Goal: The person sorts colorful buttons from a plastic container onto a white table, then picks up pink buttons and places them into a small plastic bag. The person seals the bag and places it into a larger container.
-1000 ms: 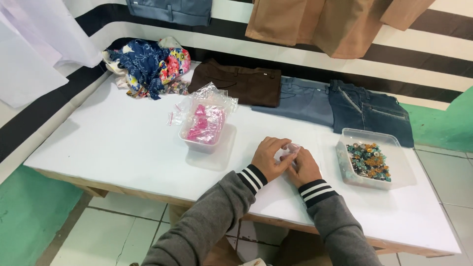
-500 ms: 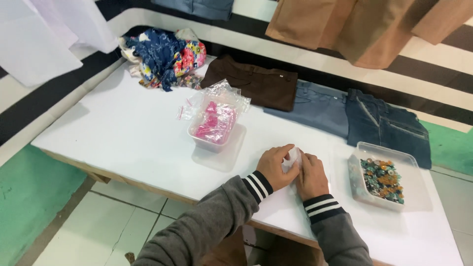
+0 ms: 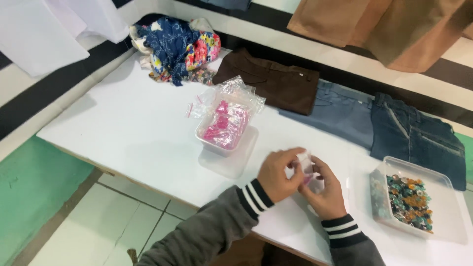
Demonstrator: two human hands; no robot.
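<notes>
Holding a small clear plastic bag between both hands, I have it just above the white table, near its front edge. My left hand is closed on the bag from the left, fingers curled over its top, and my right hand pinches it from below and the right. Something pinkish seems to show inside the bag, but it is too small for me to be sure.

Using the table as my landmark: near its middle sits a clear tub of pink-filled bags, resting on a flat clear lid. At the table's right end is a clear box of mixed small coloured pieces. Along its far edge lie a brown garment, folded jeans, and a heap of patterned cloth.

I judge the main risk is the bag slipping, since thin plastic is slick and my grip is only at the fingertips; small contents could spill and roll off the near edge onto the tiled floor. My right sleeve also hangs close to the box of pieces, so a careless swing could nudge it.
</notes>
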